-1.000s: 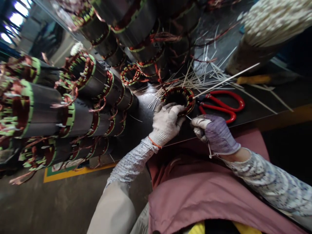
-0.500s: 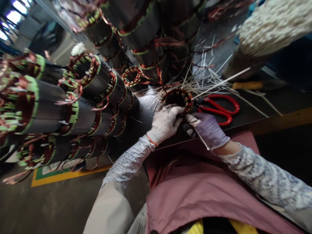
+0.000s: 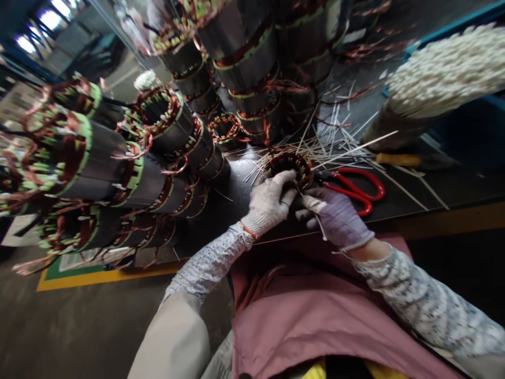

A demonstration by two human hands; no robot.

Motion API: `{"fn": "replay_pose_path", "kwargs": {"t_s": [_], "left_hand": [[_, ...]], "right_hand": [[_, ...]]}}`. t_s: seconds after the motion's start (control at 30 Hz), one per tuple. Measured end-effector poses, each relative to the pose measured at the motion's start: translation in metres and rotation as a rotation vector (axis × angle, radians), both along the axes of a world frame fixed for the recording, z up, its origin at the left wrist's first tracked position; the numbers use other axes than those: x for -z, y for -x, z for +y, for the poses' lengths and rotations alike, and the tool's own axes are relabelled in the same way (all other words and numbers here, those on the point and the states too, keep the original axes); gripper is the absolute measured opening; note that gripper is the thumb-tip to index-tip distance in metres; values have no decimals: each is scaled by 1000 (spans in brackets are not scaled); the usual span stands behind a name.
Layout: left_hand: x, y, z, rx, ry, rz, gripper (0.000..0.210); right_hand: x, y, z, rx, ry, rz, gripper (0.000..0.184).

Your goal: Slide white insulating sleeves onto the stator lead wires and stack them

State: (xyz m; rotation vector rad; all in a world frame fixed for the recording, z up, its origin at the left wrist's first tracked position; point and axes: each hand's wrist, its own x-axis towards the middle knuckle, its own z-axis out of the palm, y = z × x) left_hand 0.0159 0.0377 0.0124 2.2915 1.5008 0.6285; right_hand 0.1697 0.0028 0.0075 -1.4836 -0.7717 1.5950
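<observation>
On the bench in front of me stands a motor stator (image 3: 304, 167) with red copper windings around its open top. My left hand (image 3: 270, 201), in a white glove, grips its near rim, the thumb and fingers curled over the edge. Just right of it, my right hand (image 3: 341, 218), in a purple and white glove, pinches a thin white cord (image 3: 322, 227) close to the windings. The cord's tail hangs below the fingers. Where the cord meets the stator is hidden by my fingers. Red-handled scissors (image 3: 376, 184) lie right beside the stator.
Many finished-looking stators (image 3: 98, 158) are stacked at left, with more stacks (image 3: 244, 47) behind. Loose white sticks (image 3: 335, 147) lie scattered beyond the work. At right are a thick bundle of white cords (image 3: 442, 79) and a yellow-handled tool (image 3: 398, 159).
My right hand has pulled slightly away from the rim, its fingers a little more apart. My left thumb and fingers have shifted slightly on the rim. The camera view has also shifted.
</observation>
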Motion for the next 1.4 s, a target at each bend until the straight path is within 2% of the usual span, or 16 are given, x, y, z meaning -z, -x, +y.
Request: {"fn": "replay_pose_path", "kwargs": {"t_s": [0.1, 0.2, 0.3, 0.43, 0.53, 0.67, 0.8, 0.9, 0.97, 1.03, 1.17, 1.23, 1.4], "left_hand": [[-3, -1, 2, -109, 63, 80, 48], [0, 1, 2, -101, 60, 69, 51], [4, 3, 0, -55, 26, -32, 47], [2, 0, -1, -78, 37, -89, 44], [-2, -6, 4, -106, 80, 12, 48], [-4, -11, 12, -120, 121, 133, 56], [-1, -9, 12, -131, 95, -82, 47], [4, -9, 9, -100, 88, -255, 35], [9, -9, 7, -60, 78, -323, 23], [15, -7, 6, -20, 42, -364, 16], [25, -1, 6, 82, -93, -436, 11], [29, 3, 6, 125, -146, -452, 11], [32, 7, 10, 210, -215, -438, 18]], "right_hand": [[3, 5, 3, 63, -88, -88, 35], [7, -2, -5, -25, -162, -47, 41], [11, -10, -9, -119, -184, 0, 39], [21, -8, 4, -9, -218, -52, 33], [31, -10, 9, 9, -308, -99, 26], [46, -20, 1, -109, -439, -158, 25], [58, -21, -3, -184, -762, -426, 27], [52, -20, -2, -200, -891, -614, 22], [40, -22, -4, -133, -886, -620, 22], [24, -27, -9, -85, -830, -520, 24], [2, -32, -14, -203, -575, -382, 27], [-2, -30, -9, -232, -507, -396, 29], [3, -20, 19, -295, -518, -476, 45]]}}
